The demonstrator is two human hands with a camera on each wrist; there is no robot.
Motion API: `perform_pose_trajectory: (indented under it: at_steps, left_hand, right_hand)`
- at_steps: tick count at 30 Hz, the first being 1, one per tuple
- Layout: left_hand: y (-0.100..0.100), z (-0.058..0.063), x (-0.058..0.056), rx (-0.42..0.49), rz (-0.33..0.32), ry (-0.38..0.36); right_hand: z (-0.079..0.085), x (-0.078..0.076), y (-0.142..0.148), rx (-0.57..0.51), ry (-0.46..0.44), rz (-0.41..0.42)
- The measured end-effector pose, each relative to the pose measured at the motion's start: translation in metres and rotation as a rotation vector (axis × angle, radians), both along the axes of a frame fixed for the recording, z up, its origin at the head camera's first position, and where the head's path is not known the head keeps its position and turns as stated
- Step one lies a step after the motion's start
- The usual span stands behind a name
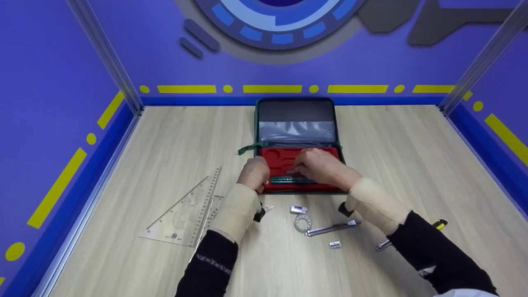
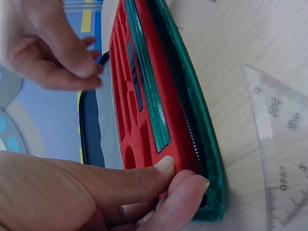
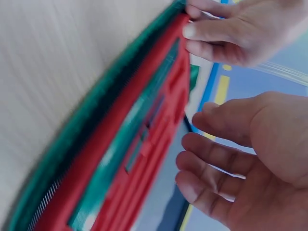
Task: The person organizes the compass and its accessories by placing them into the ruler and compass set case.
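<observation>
An unzipped green case (image 1: pixel 295 108) lies on the table with its dark lid folded back. Its lower half holds a red molded tray (image 2: pixel 180 149). Near the front edge of that tray, green pencils (image 1: pixel 288 180) lie side by side in a long slot, and a small dark piece (image 2: pixel 135 86) sits in a recess behind them. My left hand (image 1: pixel 253 171) pinches the tray's front left corner between thumb and fingers. Above the tray hovers my right hand (image 1: pixel 324 165); its fingers are loosely bent with nothing visible between them in the right wrist view (image 3: pixel 240 163).
Clear set squares (image 1: pixel 181 218) lie at left, partly under my left forearm. In front of the case are a small blue-and-white block (image 1: pixel 298 209), a round ring (image 1: pixel 302 222), a metal compass (image 1: pixel 332 227) and a sharpener (image 1: pixel 334 244). A yellow-and-black tool (image 1: pixel 440 224) is partly behind my right sleeve.
</observation>
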State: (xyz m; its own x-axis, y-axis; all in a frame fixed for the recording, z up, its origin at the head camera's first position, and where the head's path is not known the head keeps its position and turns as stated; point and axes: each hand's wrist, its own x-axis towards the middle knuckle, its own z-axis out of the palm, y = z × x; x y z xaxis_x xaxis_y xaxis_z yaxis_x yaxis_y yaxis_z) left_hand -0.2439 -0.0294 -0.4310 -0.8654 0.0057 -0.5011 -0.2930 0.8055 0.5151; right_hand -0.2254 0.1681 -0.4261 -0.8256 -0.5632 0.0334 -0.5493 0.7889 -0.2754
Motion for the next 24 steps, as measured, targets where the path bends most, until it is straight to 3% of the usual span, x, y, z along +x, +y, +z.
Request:
perform_pose_trajectory:
  at_steps: [9, 19, 24]
  left_hand:
    - [0.0, -0.002, -0.001, 0.007, 0.001, 0.002]
    - [0.0, -0.004, -0.001, 0.041, 0.021, -0.011]
    - [0.001, -0.003, -0.003, -0.015, -0.015, 0.004]
  right_hand:
    - [0.027, 0.02, 0.034, -0.025, -0.015, -0.027]
    - [0.037, 0.043, 0.069, -0.024, 0.0, -0.073]
    - [0.042, 0.058, 0.083, -0.012, -0.003, -0.078]
